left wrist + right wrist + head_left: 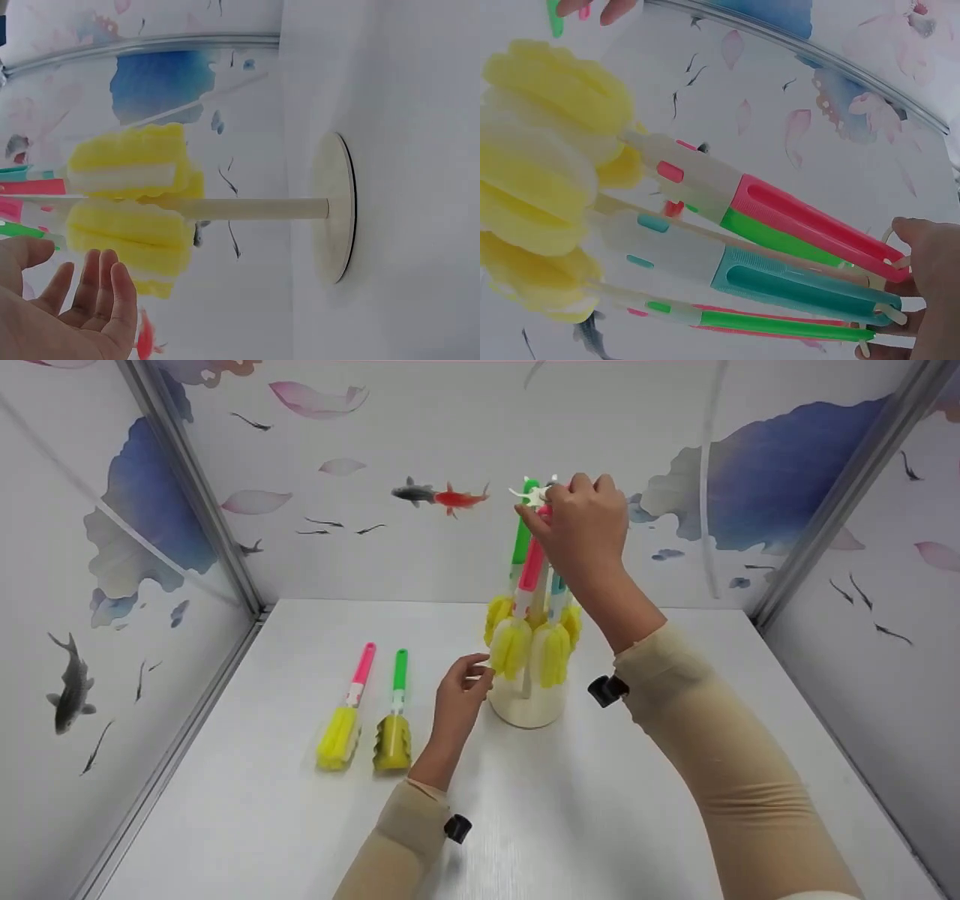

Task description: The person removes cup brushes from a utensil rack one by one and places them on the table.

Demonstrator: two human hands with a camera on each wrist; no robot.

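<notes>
A cream stand with a round base (527, 712) holds several sponge brushes, handles up and yellow-and-white heads down. My right hand (592, 525) is at its top, fingers curled around the white hooks (535, 496). In the right wrist view, the thumb lies beside the end of a pink handle (810, 225); a teal handle (810, 289) and a green handle (780, 326) hang close by. My left hand (461, 690) is beside the hanging sponge heads (131, 236), fingers loosely bent and holding nothing. Whether its fingertips touch the sponge, I cannot tell.
On the white table, left of the stand, lie a pink-handled sponge brush (341, 735) and a green-handled brush (392, 742) with a darker yellow head. White panels printed with fish and petals (337, 547) enclose the table at the back and both sides.
</notes>
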